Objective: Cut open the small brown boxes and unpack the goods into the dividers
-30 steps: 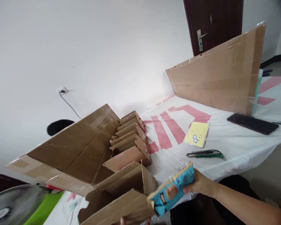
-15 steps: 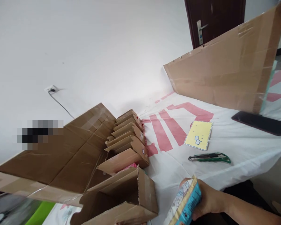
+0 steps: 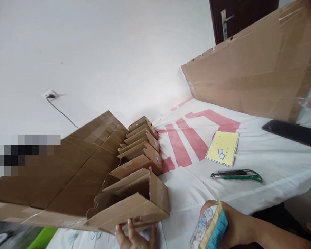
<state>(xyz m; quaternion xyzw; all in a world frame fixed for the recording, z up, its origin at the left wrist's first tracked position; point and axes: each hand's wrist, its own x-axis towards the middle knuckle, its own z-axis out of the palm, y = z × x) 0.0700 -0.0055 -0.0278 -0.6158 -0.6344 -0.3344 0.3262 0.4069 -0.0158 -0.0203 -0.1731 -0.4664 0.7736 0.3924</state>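
My right hand [image 3: 230, 224] is closed around a blue snack packet [image 3: 209, 230] at the bottom right, held just off the table's near edge. At the bottom middle, my left hand [image 3: 134, 237] reaches up with fingers spread, its fingertips touching the underside of the nearest flap of a row of brown cardboard compartments [image 3: 140, 162]. The closest compartment [image 3: 134, 202] stands open towards me. A large flattened cardboard sheet [image 3: 67, 173] leans behind the row.
A white cloth with red stripes [image 3: 197, 145] covers the table. On it lie a yellow card [image 3: 223, 148], a green utility knife [image 3: 237, 174] and a black phone [image 3: 292, 133]. Another big cardboard panel [image 3: 256, 72] stands at the back right, before a dark door [image 3: 238, 17].
The packet has dropped from beside the nearest compartment down to the lower right and turned edge-on. My left hand has come up into view under the front flap.
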